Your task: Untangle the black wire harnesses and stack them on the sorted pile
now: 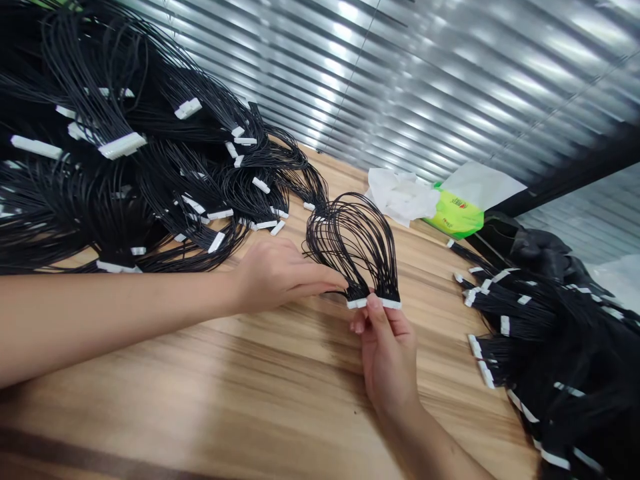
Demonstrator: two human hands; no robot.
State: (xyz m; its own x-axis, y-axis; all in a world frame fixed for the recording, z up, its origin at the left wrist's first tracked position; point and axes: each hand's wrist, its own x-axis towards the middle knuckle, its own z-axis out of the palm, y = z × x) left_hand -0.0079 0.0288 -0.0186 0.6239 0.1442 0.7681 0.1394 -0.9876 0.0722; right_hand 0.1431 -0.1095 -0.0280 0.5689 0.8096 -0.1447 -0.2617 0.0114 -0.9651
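So I'm standing by this worktop (240, 407) and, going left to right: the left hand (273, 273) reaches over, fingertips right at the wires by the looped black wire bundle's (389, 270) near end. Can't tell whether it's actually pinching a strand or just touching. The bundle itself is held up over the worktop, arching away from its two white connectors (392, 304), which sit side by side. Right hand (390, 353) has those clamped between thumb and fingers.

My read: the step is handling the wires right where they meet the connectors. Next move probably calls for a steady right grip and a light left touch, so no strand snags.

Surface is stripy wood grain. Left of the bundle there's a huge heap of similar harnesses (115, 220). Behind the bundle, a shiny ribbed metallic wall (280, 73), maybe blinds, no idea. To its right and farther back, crumpled white tissue (400, 193), then a green packet (457, 217). Far right of the bundle, another black wire pile (575, 353).
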